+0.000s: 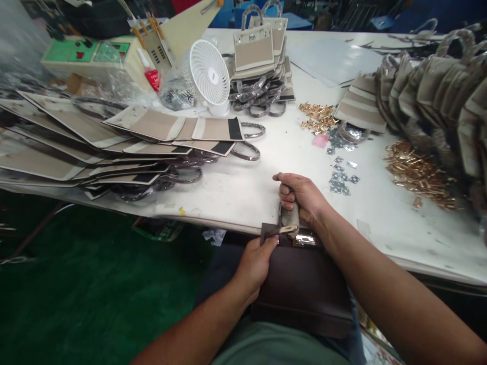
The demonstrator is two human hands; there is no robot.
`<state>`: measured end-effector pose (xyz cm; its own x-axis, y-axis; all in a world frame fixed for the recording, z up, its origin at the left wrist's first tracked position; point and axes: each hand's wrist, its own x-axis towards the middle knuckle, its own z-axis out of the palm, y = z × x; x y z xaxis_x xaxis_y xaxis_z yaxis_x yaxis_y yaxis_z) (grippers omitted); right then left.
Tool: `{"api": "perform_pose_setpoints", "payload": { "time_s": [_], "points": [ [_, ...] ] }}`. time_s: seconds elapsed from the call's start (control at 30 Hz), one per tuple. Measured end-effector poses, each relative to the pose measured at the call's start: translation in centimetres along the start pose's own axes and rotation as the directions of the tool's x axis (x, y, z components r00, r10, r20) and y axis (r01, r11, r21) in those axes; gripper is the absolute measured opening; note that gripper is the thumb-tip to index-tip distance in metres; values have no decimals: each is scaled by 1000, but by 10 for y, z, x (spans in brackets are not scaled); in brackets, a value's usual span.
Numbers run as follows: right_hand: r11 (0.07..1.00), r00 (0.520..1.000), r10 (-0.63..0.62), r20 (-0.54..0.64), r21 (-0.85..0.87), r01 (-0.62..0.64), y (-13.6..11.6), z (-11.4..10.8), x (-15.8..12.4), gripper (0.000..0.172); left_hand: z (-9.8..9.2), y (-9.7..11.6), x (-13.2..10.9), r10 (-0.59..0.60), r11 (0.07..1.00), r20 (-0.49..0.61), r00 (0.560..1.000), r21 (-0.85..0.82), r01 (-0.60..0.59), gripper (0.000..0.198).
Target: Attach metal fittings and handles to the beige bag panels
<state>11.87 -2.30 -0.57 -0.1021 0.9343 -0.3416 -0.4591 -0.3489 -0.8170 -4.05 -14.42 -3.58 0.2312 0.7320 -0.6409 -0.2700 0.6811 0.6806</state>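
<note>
A dark brown leather bag piece (pixel 304 289) lies across my lap, its upper end against the table edge. My left hand (pixel 256 266) is closed on a dark leather strap (pixel 268 231) at the piece's upper left, the thumb on top. A pale strip with a slot (pixel 288 229) shows beside that thumb. Just above, my right hand (pixel 300 195) is closed, with the index finger pointing left. Under its fingers is a greyish rounded part (pixel 290 215), whose kind is hidden by the hand. A shiny gold metal plate (pixel 305 239) sits on the bag piece below my right wrist.
Stacked beige bag panels (pixel 144 124) with wrapped handles cover the table's left. More bags stand at the back (pixel 253 48) and right (pixel 437 83). Gold fasteners (pixel 416 175) and small metal plates (pixel 338 177) lie to the right. A white fan (pixel 209 71) stands behind.
</note>
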Motion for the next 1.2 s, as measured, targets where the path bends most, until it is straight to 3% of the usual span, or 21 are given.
{"api": "perform_pose_setpoints", "payload": {
  "time_s": [0.2,0.33,0.37,0.43,0.5,0.6,0.67,0.73,0.83,0.9,0.97,1.03,1.07,1.13,1.2],
  "points": [
    [1000,1000,-16,-7,-21,16,8,0,4,36,0,-2,3,24,1000,-21,999,16,-23,56],
    [991,991,-123,-48,-64,120,-16,6,-12,36,-1,-1,0,-22,1000,18,1000,-14,23,56],
    [973,974,-213,-76,-110,204,-28,9,-25,35,0,0,-3,-32,999,36,999,-34,33,56],
    [880,895,-428,-123,-281,382,-53,17,-64,33,3,3,-14,3,997,67,998,-79,2,55],
    [727,806,-577,-131,-532,434,-69,24,-114,33,9,10,-31,86,991,84,993,-114,-77,53],
    [491,828,-561,13,-799,346,-60,29,-178,31,21,25,-64,251,958,109,962,-170,-231,54],
    [389,825,-545,146,-828,403,-40,28,-201,32,29,33,-87,373,920,191,908,-200,-336,56],
    [337,793,-572,212,-820,462,-21,29,-211,47,34,36,-109,463,885,339,819,-227,-407,59],
    [287,726,-655,210,-819,496,-15,40,-221,65,34,32,-134,498,866,524,691,-253,-432,71],
    [281,686,-705,179,-818,502,-24,49,-233,64,27,31,-145,506,852,584,635,-224,-473,82],
    [302,655,-742,141,-803,514,-40,54,-247,48,16,38,-151,556,797,550,623,-139,-588,82],
    [325,620,-777,107,-776,541,-61,50,-259,33,6,55,-153,686,685,386,617,-56,-727,71],
    [335,603,-792,94,-760,558,-72,45,-264,31,3,66,-154,758,618,284,587,-25,-786,70],
    [382,603,-795,69,-716,585,-98,34,-270,34,1,94,-158,869,478,144,473,2,-878,73],
    [458,647,-758,85,-637,620,-125,23,-271,34,2,122,-166,940,322,118,320,3,-947,76]
  ]
}}
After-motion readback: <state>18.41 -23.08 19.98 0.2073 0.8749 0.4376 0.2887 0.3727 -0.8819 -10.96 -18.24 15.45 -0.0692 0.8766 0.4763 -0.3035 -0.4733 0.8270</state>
